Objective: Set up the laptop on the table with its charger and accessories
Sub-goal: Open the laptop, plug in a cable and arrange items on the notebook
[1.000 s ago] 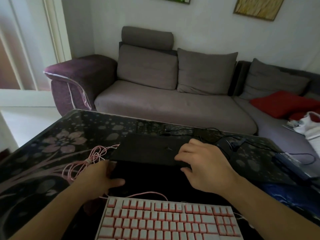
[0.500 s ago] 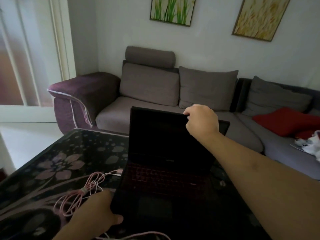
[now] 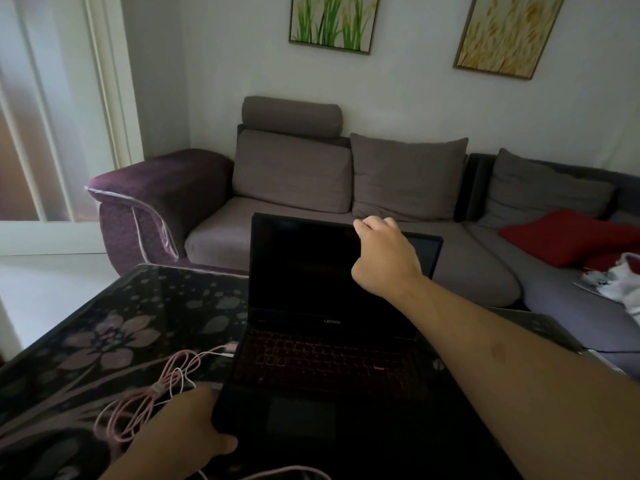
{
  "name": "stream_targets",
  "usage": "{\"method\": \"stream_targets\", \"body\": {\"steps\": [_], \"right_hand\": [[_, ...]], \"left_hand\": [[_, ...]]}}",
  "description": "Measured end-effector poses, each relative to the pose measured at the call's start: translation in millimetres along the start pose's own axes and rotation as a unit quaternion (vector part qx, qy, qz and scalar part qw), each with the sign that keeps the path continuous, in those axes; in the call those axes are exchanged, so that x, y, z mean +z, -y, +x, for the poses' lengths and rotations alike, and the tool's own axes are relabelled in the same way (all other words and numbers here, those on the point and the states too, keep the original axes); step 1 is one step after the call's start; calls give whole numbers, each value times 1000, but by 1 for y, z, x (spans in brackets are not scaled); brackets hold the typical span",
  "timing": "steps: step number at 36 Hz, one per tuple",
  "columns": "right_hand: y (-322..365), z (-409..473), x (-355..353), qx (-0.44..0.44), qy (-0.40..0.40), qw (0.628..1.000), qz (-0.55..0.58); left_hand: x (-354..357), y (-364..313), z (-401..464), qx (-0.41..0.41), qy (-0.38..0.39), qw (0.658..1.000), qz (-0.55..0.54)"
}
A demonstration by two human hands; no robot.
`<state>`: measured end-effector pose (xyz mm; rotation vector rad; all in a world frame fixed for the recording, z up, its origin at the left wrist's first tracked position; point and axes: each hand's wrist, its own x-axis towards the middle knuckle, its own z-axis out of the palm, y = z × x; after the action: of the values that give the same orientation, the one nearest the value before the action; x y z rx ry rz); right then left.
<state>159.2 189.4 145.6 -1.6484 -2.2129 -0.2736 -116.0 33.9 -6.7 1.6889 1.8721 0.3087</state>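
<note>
A black laptop [image 3: 332, 341] is sitting open on the dark floral table [image 3: 114, 341], its screen standing nearly upright and dark, its red-lit keyboard facing the person. The right hand [image 3: 384, 254] is reaching up to the lid's top edge, around one o'clock from the keyboard, with its fingers curling over that edge and grasping it. The left hand [image 3: 187, 427] is lying at about eight o'clock of the laptop, its thumb pressing on the base's front left corner and its fingers wrapping the left side, grasping the base. A bundled pink cable [image 3: 152, 393] is lying on the table at nine o'clock of the laptop, just beside the left hand, with one end running to a pink plug [image 3: 228, 348] touching the laptop's left side. Another stretch of pink cord is showing at six o'clock, along the bottom edge of the view. Beyond the table, at twelve o'clock, a grey sofa [image 3: 294, 174] with a purple armrest is standing against the wall, with a red cushion [image 3: 568, 237] at three o'clock and two framed pictures [image 3: 332, 22] hanging above
</note>
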Motion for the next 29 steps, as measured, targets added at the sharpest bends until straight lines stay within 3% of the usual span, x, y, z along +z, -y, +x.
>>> {"method": "stream_targets", "body": {"steps": [5,10,14,17,20,24,29], "right_hand": [[-4,-19,-9,0,43,997,67],[-27,-50,-24,11,19,983,184],[-68,-99,-44,29,-36,980,193],[-109,-154,-65,99,-71,972,202],[-152,-225,-80,167,-102,957,216],[-193,-345,-91,276,-105,934,199],[-218,-465,-70,407,-102,884,209]], "left_hand": [[-4,-8,-4,-5,28,999,44],[-8,-33,-19,-35,-46,991,118],[-1,-72,-32,21,-141,980,136],[12,-109,-48,123,-167,973,100],[30,-154,-75,200,-137,969,41],[70,-219,-119,303,-36,952,-15],[143,-271,-142,388,42,920,-35]]}}
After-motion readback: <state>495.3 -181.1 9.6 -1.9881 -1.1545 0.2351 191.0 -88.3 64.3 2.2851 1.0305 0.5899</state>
